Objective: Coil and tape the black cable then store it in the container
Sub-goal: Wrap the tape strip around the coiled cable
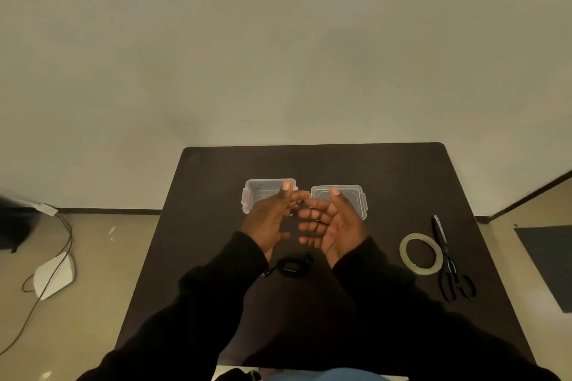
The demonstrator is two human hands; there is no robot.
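The black cable [294,265] lies coiled on the dark table [387,182], just below my wrists, with one plug end sticking out to its left. My left hand [272,216] and my right hand [331,226] hover above the table, palms facing each other, fingers spread and holding nothing. Behind my left hand stands the clear plastic container [257,192]. Its clear lid [353,195] lies beside it, partly hidden behind my right hand. A roll of clear tape [405,252] rests flat at the right.
Black-handled scissors [448,263] lie just right of the tape roll, near the table's right edge. On the floor at the left are a white device [55,275] and trailing wires [65,235]. A wall rises behind the table.
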